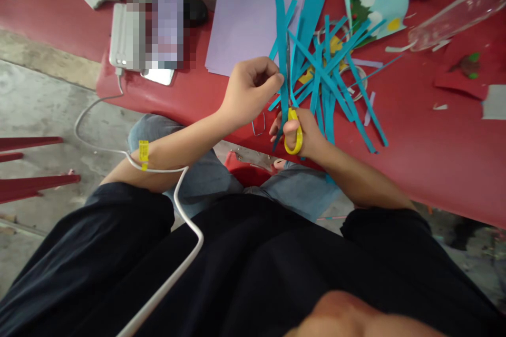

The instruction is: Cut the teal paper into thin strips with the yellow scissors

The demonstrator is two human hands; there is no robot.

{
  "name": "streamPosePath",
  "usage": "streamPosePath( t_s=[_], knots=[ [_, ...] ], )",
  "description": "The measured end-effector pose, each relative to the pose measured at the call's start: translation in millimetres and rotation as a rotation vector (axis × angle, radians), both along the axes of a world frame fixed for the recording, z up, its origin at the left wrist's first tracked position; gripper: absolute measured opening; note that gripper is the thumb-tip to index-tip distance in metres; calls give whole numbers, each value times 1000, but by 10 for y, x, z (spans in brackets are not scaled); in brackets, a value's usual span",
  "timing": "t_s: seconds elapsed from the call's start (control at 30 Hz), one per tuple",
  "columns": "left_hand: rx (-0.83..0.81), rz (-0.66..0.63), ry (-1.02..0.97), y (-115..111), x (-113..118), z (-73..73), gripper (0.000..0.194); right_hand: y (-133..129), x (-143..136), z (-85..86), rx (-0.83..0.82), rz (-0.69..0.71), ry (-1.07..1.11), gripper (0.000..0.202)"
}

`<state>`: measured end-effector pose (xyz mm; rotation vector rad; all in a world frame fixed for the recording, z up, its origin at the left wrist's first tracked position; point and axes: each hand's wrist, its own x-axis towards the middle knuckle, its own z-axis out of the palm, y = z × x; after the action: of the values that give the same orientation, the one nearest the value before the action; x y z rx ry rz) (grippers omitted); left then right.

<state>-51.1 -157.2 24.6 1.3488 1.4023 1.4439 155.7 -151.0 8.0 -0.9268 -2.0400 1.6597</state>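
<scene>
My left hand point(253, 89) pinches a blue paper strip point(281, 37) that stands nearly upright in the picture. Yellow-handled scissors point(293, 131) are held in my right hand point(306, 129), with the thumb through a handle loop. Their blades point away from me, right beside the strip, and the strip's lower end hangs down by my right fingers. Many thin blue strips point(326, 71) lie crossed in a loose pile just beyond my right hand. A wider blue piece point(314, 2) lies behind them, on purple sheets point(253, 5).
On the red table point(427, 163) a white power bank point(120, 37) and a phone point(168, 26) lie at the left. A decorated card point(385, 0) and a clear plastic bottle point(454, 18) are at the right. A white cable point(185, 200) crosses my left arm.
</scene>
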Motion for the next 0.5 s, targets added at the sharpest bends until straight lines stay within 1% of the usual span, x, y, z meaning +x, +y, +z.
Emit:
streamPosePath(
  t_s=[0.2,0.37,0.5],
  knots=[
    [-1,3,1,-14,17,-21,30,8,-4,23,6,-27,-25,93],
    [-5,13,-22,-24,40,-6,31,-8,-9,2,-23,-39,-21,95],
    [-8,12,-35,-31,45,10,31,-16,-6,-11,-40,-51,-9,90]
  ],
)
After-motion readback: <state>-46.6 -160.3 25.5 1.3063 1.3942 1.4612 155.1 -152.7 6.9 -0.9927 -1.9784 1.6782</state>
